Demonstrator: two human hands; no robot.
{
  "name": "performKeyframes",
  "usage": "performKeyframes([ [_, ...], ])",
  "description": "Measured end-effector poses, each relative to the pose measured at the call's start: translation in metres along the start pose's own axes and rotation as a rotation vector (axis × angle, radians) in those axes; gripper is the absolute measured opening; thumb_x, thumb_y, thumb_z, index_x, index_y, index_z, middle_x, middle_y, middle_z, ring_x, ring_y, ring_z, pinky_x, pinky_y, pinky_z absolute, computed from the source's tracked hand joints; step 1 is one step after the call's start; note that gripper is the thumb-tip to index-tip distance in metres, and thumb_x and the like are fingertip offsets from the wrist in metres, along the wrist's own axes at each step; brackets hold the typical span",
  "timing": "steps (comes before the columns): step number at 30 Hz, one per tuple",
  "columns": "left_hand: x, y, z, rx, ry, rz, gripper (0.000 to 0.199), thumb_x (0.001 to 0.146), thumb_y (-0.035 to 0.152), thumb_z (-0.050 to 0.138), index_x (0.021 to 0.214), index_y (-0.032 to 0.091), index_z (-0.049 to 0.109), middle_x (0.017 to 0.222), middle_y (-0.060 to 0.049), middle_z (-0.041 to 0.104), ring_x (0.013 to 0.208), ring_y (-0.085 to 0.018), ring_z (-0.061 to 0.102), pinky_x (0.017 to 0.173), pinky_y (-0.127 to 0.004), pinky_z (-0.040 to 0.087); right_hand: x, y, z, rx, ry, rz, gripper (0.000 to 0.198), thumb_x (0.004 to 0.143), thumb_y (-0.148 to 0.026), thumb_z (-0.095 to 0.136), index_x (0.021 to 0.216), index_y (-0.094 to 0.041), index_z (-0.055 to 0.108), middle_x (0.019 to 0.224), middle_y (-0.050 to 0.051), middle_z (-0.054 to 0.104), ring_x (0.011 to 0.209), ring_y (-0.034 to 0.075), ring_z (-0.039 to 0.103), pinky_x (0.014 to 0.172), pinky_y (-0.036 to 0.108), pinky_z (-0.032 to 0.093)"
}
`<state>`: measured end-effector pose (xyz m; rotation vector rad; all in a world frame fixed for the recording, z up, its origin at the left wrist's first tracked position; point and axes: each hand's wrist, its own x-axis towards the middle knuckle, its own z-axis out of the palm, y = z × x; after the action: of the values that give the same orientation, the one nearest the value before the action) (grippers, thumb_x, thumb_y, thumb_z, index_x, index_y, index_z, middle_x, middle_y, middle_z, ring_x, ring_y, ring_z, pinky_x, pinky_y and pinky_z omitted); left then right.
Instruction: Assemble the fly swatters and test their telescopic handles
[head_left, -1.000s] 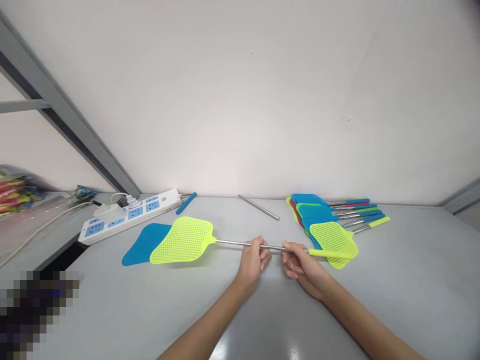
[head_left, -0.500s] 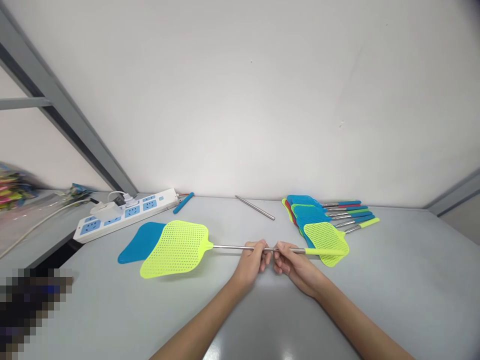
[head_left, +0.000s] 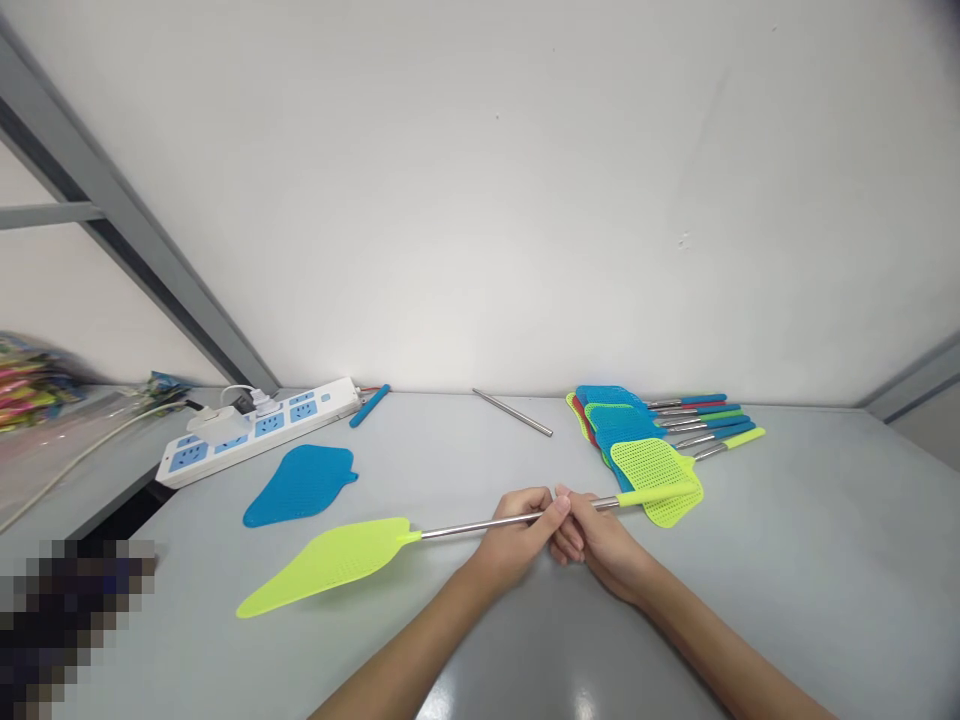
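Two hands [head_left: 517, 540] gripping swatter [head_left: 337, 562], well off wall [head_left: 495, 250]

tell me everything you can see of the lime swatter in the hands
The swatter has a perforated, plastic-looking lime head at left, seen slantwise, seemingly off the table. A shiny, metal-looking rod, thicker by the lime handle, runs through the left hand and right hand, which grip it close together. The handle overlaps another swatter's head in view; contact is unclear.

On the flat grey tabletop [head_left: 810, 560], the blue leaf-shaped plastic swatter head [head_left: 300, 486] lies before the oblong white plastic power strip [head_left: 259, 432]. Behind the yellow-green metal-shafted swatter [head_left: 469, 527], the thin silver metal rod [head_left: 513, 412] lies left of the stacked multicoloured plastic swatters [head_left: 628, 430].
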<state>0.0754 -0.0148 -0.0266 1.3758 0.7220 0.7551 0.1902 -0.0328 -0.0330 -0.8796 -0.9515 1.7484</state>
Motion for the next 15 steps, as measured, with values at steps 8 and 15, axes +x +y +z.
performKeyframes([
  [8, -0.009, 0.011, -0.009, 0.824, 0.047, 0.35, 0.028, 0.079, 0.032, 0.039, 0.054, 0.018, 0.039, 0.05, 0.003, 0.053, 0.051, -0.009, 0.046, 0.059, -0.024, 0.037, -0.005, 0.007, 0.015, 0.039, 0.137, 0.001, 0.051, 0.078, -0.041, 0.033, 0.033, -0.018, 0.035, 0.03, -0.002, 0.031, 0.036, 0.01, 0.037, 0.042, 0.025, 0.03],
  [15, -0.005, 0.005, -0.009, 0.974, -0.034, 0.555, 0.033, 0.082, 0.016, 0.028, 0.057, 0.018, 0.049, 0.05, 0.003, 0.057, 0.049, -0.008, 0.046, 0.06, -0.024, 0.033, -0.006, 0.004, 0.016, 0.074, 0.235, 0.011, 0.047, 0.075, -0.038, 0.038, 0.034, -0.019, 0.027, 0.028, -0.005, 0.026, 0.033, 0.008, 0.032, 0.042, 0.024, 0.03],
])
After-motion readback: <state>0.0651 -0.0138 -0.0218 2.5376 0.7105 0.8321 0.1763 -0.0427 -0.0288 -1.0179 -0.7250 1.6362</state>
